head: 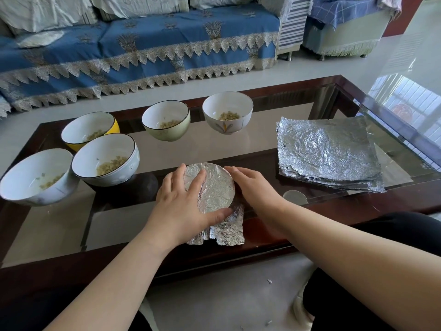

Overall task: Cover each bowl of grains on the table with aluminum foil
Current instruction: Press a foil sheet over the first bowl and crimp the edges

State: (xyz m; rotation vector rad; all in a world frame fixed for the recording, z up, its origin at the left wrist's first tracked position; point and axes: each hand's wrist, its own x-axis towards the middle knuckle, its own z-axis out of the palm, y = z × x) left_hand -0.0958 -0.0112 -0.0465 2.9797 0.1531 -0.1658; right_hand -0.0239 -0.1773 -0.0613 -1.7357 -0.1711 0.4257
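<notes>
A foil-covered bowl (216,187) stands at the table's near middle, foil smoothed over its rim and loose foil hanging at its front. My left hand (181,201) lies on the foil top, fingers spread, thumb pressing the near side. My right hand (253,187) cups the bowl's right side, fingers curved round the rim. Several uncovered bowls of grains stand to the left and behind: a white bowl (35,177), a white dark-rimmed bowl (106,158), a yellow bowl (89,130), a green bowl (167,120) and a white flowered bowl (228,115). A stack of crinkled foil sheets (327,154) lies at the right.
The glass-topped table (274,120) has a dark wooden frame. A blue-covered sofa (143,44) runs behind it, with white floor between. My dark-clothed knees sit at the near edge. Small foil scraps (269,281) lie on the floor.
</notes>
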